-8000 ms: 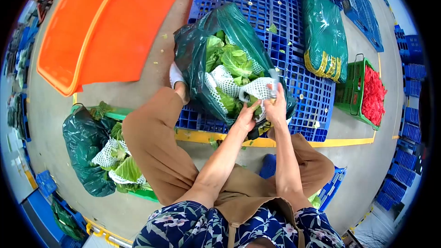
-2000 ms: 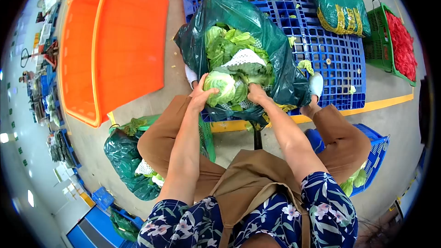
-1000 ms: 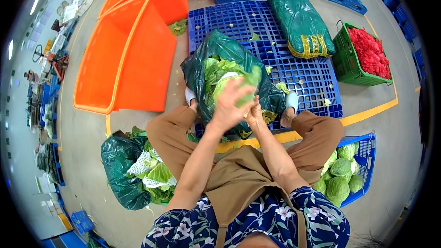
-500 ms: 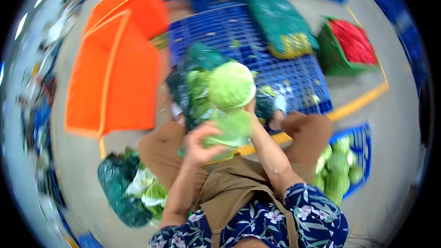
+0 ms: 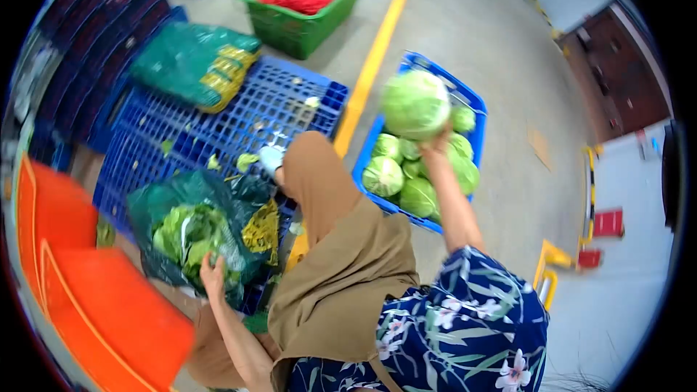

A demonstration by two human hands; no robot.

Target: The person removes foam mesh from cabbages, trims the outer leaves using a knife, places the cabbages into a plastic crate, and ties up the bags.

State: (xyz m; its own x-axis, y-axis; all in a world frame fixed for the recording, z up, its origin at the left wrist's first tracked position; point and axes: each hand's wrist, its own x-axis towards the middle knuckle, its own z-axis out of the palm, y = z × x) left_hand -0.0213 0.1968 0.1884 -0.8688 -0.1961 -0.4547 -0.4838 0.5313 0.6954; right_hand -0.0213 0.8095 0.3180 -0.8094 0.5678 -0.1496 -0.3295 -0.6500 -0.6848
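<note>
A pale green cabbage [image 5: 415,104] is held up in my right hand [image 5: 438,141], over a blue basket [image 5: 481,112] of several cabbages. Down at the left, my left hand [image 5: 213,274] is at the near edge of the loose leaves [image 5: 194,236] in an open dark green bag [image 5: 149,203]. Its fingers look apart; whether they touch a leaf is hard to tell. The bag lies on a blue pallet [image 5: 283,101], with yellow printed plastic [image 5: 261,231] at its side.
A green bag with yellow print [image 5: 192,65] lies on the pallet. Beyond is a green crate [image 5: 305,33] of red material. Orange bins [image 5: 116,312] stand at lower left, dark stacked crates [image 5: 83,43] at upper left. Yellow tape [image 5: 374,62] marks the floor.
The view has swung to the right. My right hand has carried the cabbage from above the green bag to the blue basket. My left hand has moved back to the bag's leaves.
</note>
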